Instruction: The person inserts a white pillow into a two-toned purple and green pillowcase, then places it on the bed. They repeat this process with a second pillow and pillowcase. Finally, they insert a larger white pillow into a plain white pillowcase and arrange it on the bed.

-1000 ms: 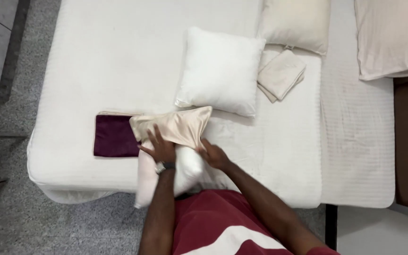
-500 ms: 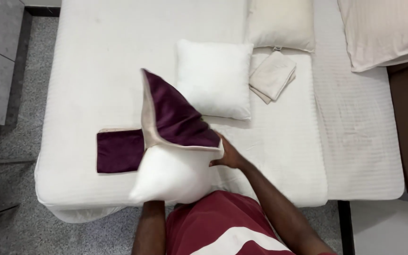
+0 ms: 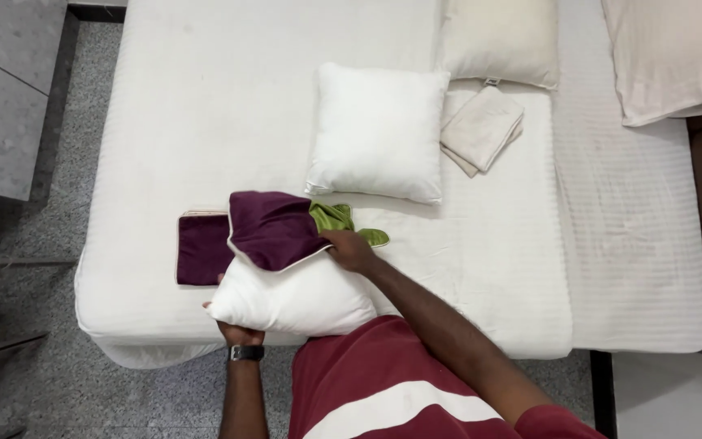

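Left hand: the left hand (image 3: 236,332) grips the near lower edge of a white pillow insert (image 3: 294,297) at the bed's front edge; a dark watch (image 3: 246,353) sits on its wrist.
Right hand: the right hand (image 3: 349,249) closes its grip on the edge of a purple pillow cover (image 3: 274,230), which lies over the top of the insert.
Cover detail: pale piping runs along the cover's edge; a green cloth (image 3: 335,219) shows just beside the right hand.
Beside it: a second purple cover (image 3: 201,249) lies flat to the left, partly under the first.
Bed: a white bed (image 3: 205,106) carries a white square pillow (image 3: 377,132), folded beige cloths (image 3: 481,128) and a cream pillow (image 3: 500,39).
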